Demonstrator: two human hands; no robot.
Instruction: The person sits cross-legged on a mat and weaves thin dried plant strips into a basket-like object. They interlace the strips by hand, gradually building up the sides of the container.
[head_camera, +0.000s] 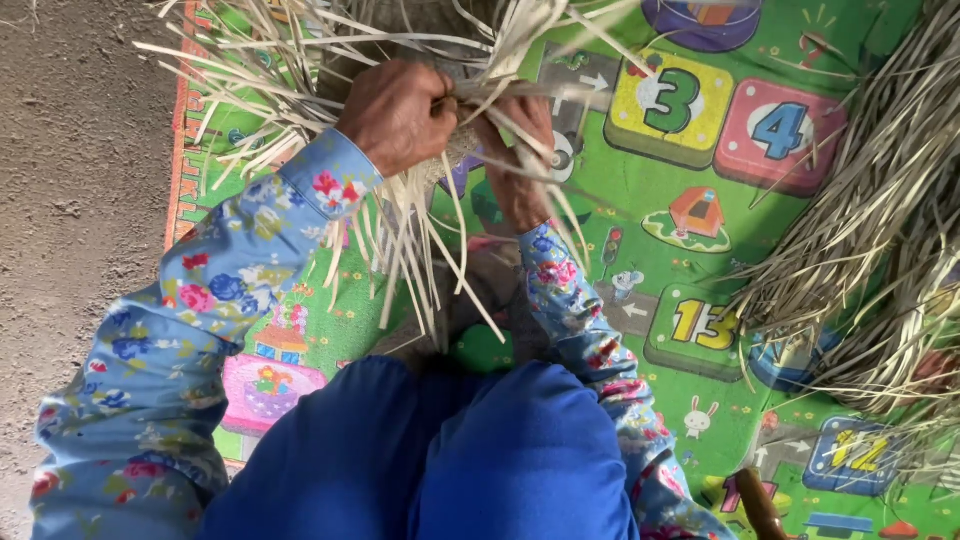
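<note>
Blue trouser knees (450, 460) fill the bottom of the view, flanked by light-blue floral sleeves (190, 320). Beyond them, both hands meet at a partly woven piece of pale flat straw strips (455, 150), held above a green children's play mat printed with coloured picture tiles (690, 140).

Left hand (395, 112): fingers curled tight around a bunch of the strips, knuckles toward the camera. Fingertips are hidden beneath the strips.

Right hand (520, 150): just beside the left, touching the same woven piece, fingers closed on strips at its edge. Several strips cross over the hand.

Loose strip ends fan outward above the hands and hang down between the forearms toward the knees.

Right of the hands, well apart, lies a large heap of greyish dried straw fibres (880, 230) on the mat. Bare grey ground (70, 180) runs along the mat's left edge.
</note>
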